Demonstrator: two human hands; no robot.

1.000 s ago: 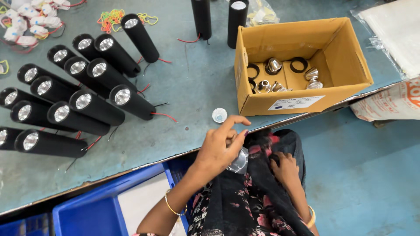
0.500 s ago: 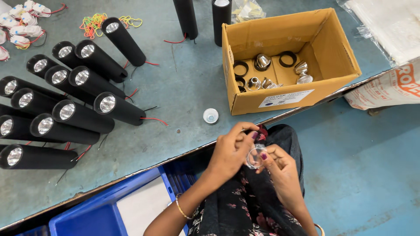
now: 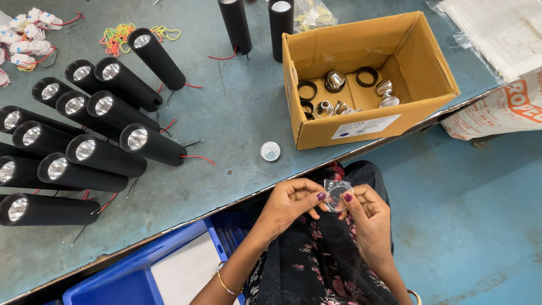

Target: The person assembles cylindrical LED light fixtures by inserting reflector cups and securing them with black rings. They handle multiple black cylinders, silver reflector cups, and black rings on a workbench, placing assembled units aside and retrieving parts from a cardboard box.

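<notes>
Over my lap, just below the table's front edge, my left hand (image 3: 291,204) and my right hand (image 3: 368,212) pinch a small clear round lens (image 3: 337,195) between their fingertips. Another small round clear piece (image 3: 270,151) lies on the grey-green table (image 3: 237,101) just above my hands. An open cardboard box (image 3: 361,127) at the upper right holds several shiny reflector cones (image 3: 334,81) and black rings (image 3: 367,76).
Several black cylindrical lamp housings (image 3: 101,155) with red wires lie stacked at the left; two more stand upright (image 3: 237,25) at the back. A blue plastic crate (image 3: 141,277) sits under the table edge. White sacks (image 3: 502,107) lie at the right, coloured bands (image 3: 116,36) at the back left.
My left hand has come off the table edge down to my lap. Both hands have met and now hold the clear lens between them.
</notes>
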